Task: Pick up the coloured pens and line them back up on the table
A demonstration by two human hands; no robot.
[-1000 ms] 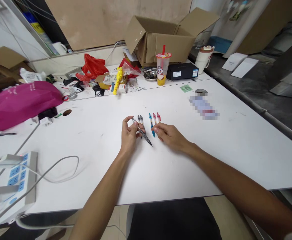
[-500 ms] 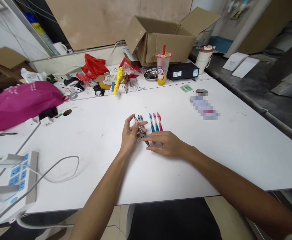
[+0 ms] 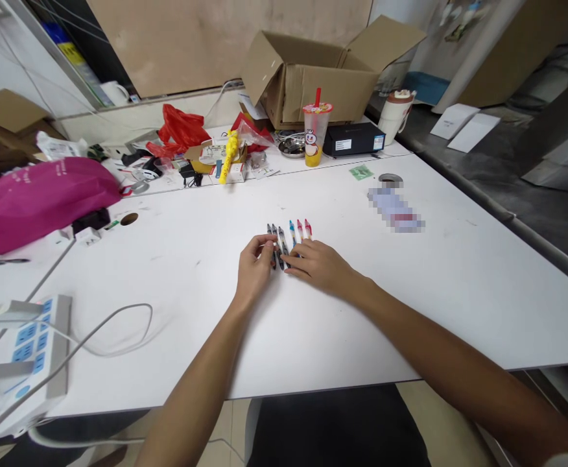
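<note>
Three black pens lie side by side on the white table (image 3: pixel 206 311); the rightmost black pen (image 3: pixel 282 239) is nearest my right hand (image 3: pixel 320 264). The fingertips and thumb of that hand are closed about the pen's lower end. At the left edge of the black pens is my left hand (image 3: pixel 255 267), thumb and forefinger slightly apart, its fingertips against the leftmost pens. To the right stand out a blue pen (image 3: pixel 292 228), a pink pen (image 3: pixel 300 227) and a red pen (image 3: pixel 308 227), their lower parts hidden behind my right hand.
Behind are a drink cup (image 3: pixel 316 136) with a red straw, a black box (image 3: pixel 352 140), an open carton (image 3: pixel 330 84) and a yellow toy-like stick (image 3: pixel 228 159). A pixelated item (image 3: pixel 395 211) lies right. A power strip (image 3: pixel 45 350) and cable sit at left, near a magenta bag (image 3: pixel 45 201).
The black pen held tilted between both hands has come down onto the table beside the other two black pens. My right hand has moved up slightly, covering more of the coloured pens.
</note>
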